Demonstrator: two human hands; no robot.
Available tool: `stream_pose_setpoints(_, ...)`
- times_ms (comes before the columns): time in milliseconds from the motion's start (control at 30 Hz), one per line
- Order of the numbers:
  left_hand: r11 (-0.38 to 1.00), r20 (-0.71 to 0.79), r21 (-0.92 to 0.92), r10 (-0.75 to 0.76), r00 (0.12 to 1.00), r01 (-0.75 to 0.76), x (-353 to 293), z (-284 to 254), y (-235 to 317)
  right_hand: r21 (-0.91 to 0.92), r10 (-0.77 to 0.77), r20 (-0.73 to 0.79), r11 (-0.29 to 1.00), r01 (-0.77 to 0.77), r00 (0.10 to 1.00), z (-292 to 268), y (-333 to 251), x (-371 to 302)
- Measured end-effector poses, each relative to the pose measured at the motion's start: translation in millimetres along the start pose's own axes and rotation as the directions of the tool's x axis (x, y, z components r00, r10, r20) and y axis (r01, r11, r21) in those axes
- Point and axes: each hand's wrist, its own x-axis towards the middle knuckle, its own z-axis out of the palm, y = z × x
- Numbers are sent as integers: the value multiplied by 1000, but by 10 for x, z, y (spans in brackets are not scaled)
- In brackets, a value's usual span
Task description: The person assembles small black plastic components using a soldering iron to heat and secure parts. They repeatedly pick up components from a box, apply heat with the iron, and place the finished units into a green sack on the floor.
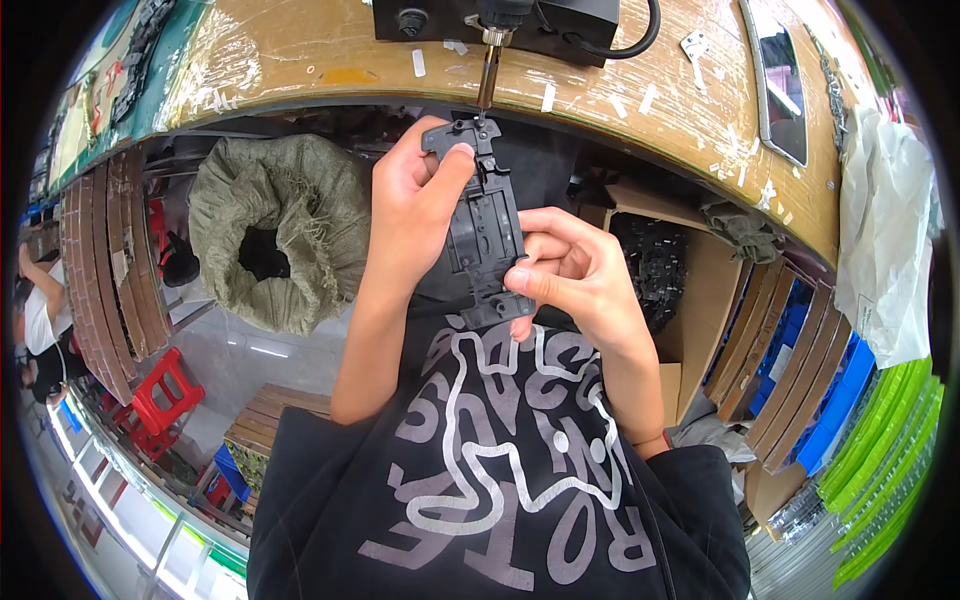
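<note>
Shirt (500, 470) nearest, left fingers (450, 180) and right fingers (543, 286) pinch a black part (489, 228) amid driver (489, 75), sack (318, 225) and carton (702, 310).

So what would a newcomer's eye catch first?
Probably the black moulded plastic frame at the centre, held by the left hand and right hand near a metal tool tip. Next, the round olive-green woven sack left of the hands and the red plastic stool at the lower left.

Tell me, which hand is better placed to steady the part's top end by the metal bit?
Probably the left hand: it grips the part near its top end, close to the metal bit. The right hand is at the lower end, farther away.
</note>
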Motion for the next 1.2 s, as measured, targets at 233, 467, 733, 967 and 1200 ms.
stream_pose_setpoints(233,999,6,48,18,1000,-18,34,-15,23,5,-33,18,999,33,999,23,-35,35)
stream_pose_setpoints(467,998,-15,63,6,1000,-5,50,-16,48,-2,-41,14,999,41,999,26,-62,31)
stream_pose_setpoints(733,999,-75,-40,-1,997,-2,12,56,66,-4,-21,0,1000,21,1000,50,-70,0)
stream_pose_setpoints(967,1000,-9,12,-10,1000,10,25,5,72,-2,-17,-6,1000,17,1000,54,-81,12)
stream_pose_setpoints(1200,999,-30,27,-20,999,21,37,30,86,2,-15,-5,1000,15,1000,50,-96,12)
